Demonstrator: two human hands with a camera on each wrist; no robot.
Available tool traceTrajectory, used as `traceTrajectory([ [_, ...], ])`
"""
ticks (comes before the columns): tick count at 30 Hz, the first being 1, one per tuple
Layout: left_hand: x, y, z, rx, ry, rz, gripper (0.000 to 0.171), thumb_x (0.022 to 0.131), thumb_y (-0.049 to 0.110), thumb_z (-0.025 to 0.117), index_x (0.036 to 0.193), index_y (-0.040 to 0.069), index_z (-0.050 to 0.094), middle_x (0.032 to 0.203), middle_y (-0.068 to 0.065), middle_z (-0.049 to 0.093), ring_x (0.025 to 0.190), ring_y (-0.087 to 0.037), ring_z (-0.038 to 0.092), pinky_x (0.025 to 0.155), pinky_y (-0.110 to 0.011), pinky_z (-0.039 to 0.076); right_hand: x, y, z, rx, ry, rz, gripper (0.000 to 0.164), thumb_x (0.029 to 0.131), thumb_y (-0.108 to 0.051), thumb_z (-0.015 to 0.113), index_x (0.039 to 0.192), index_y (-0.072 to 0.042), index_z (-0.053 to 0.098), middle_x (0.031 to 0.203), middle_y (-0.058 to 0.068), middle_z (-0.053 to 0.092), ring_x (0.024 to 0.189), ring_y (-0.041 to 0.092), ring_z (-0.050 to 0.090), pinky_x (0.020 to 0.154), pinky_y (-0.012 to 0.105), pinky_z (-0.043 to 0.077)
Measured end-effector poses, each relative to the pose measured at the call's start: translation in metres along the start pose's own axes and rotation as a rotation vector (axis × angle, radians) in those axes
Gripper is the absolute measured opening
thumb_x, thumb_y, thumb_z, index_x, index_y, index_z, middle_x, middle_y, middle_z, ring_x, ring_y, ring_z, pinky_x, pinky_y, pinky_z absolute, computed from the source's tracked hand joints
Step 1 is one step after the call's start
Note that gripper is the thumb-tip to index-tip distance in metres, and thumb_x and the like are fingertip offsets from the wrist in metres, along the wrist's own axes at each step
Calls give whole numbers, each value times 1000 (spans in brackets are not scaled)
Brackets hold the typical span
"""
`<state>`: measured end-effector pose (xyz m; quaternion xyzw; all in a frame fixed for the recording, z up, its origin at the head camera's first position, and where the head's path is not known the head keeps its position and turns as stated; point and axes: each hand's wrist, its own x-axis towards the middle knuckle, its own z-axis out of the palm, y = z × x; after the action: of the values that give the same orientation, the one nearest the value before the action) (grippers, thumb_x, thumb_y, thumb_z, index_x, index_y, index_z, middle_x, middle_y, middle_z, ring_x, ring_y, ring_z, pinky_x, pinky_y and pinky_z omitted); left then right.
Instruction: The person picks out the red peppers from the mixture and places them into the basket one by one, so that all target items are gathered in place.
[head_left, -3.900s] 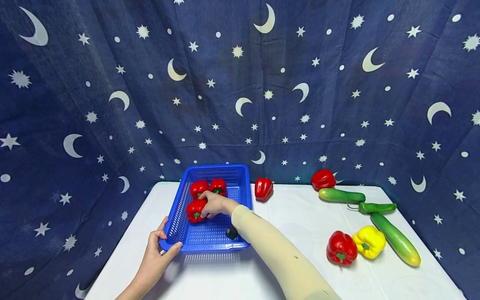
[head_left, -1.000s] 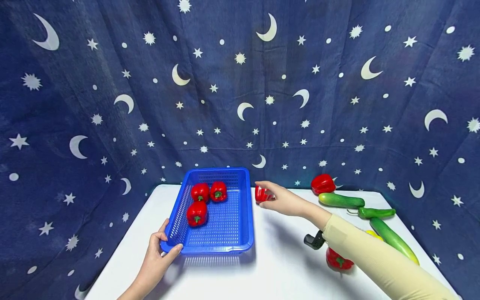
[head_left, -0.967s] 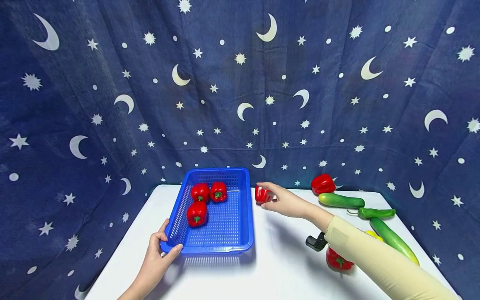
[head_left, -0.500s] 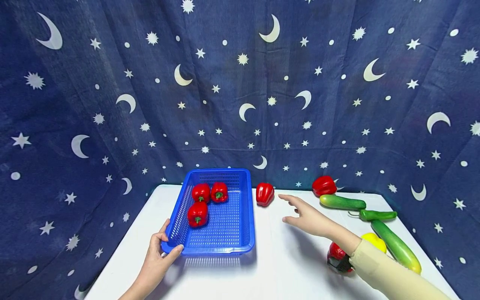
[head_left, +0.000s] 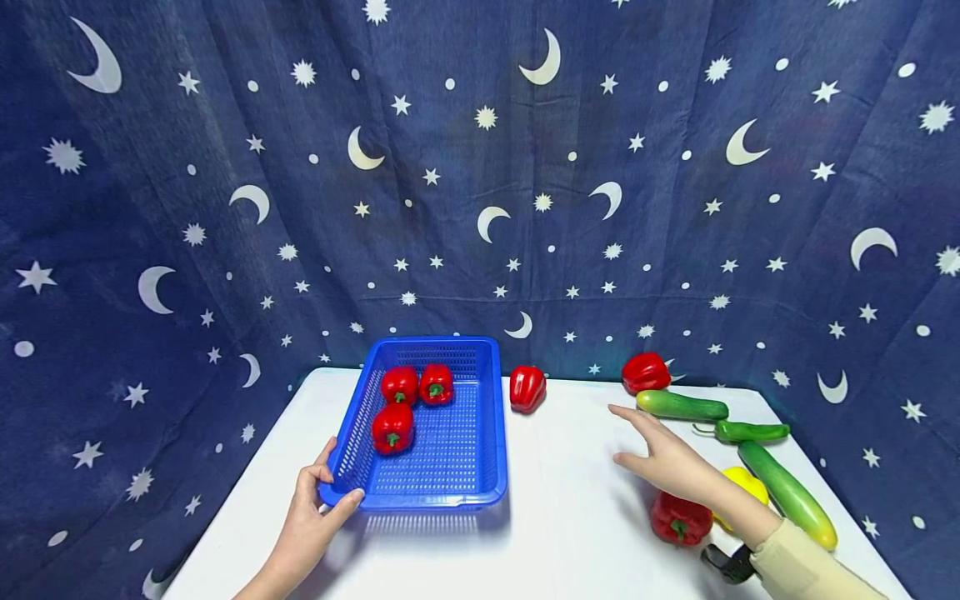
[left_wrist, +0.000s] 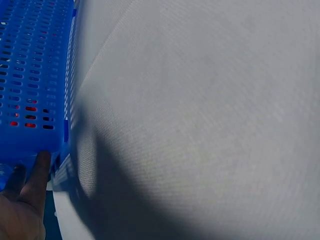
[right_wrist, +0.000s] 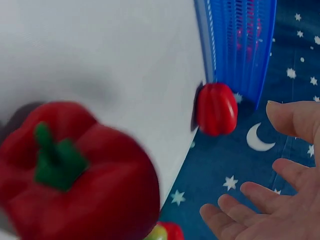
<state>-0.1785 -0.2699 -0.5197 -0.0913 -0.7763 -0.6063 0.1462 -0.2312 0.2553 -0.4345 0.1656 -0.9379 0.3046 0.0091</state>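
My left hand [head_left: 311,517] grips the near left corner of a blue plastic basket [head_left: 431,502], thumb on the front rim and fingers along the left side. In the left wrist view, its fingertips lie against the basket's blue wall [left_wrist: 32,142]. Three red bell peppers [head_left: 393,428] sit in the basket's left and back part. My right hand [head_left: 667,458] hovers over the right of the table with spread fingers, holding nothing. Right below it are a red bell pepper [head_left: 681,521] with a green stem, large in the right wrist view, and a partly covered yellow bell pepper [head_left: 746,483].
Just right of the basket lies a red bell pepper [head_left: 527,389]. Another red bell pepper [head_left: 645,372] is at the back right, beside a cucumber [head_left: 681,405], a green chili pepper [head_left: 750,431] and a larger cucumber [head_left: 787,496]. A dark star-patterned curtain [head_left: 450,208] borders the white table [head_left: 570,517].
My right hand left a pepper in the basket, went to the red bell pepper beside it, then moved off right and nearer without it. The left hand keeps its grip on the basket.
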Motion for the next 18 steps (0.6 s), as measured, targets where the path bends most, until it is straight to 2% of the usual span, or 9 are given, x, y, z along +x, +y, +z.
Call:
traceTrajectory([
  [11,1,1,1,17,6,-1,43,96,3,70,110,-2,29,168,-18,17,136,12,29,96,-8,38,-31,24,-17,26,6,15,83,88,-29,81,155,-8,37,155,25,37,140,49,35,102,72,35],
  [13,1,2,1,24,7,-10,43,96,3,70,110,-2,29,168,-17,17,143,1,29,96,-8,38,-37,27,-19,22,11,13,85,87,-29,83,155,-8,37,154,26,37,139,49,35,101,72,37],
  [16,0,3,-1,36,-1,-30,44,97,4,69,112,-1,28,169,-15,16,151,-27,25,94,-7,39,-46,32,-23,17,6,26,89,84,-32,85,154,-6,36,152,28,37,138,50,35,98,70,41],
  [18,0,4,-2,43,-11,-44,45,97,5,69,113,0,27,169,-15,14,149,-45,21,93,-7,39,-52,33,-25,20,-19,60,93,83,-35,86,155,-6,35,152,29,36,136,52,36,96,68,44],
])
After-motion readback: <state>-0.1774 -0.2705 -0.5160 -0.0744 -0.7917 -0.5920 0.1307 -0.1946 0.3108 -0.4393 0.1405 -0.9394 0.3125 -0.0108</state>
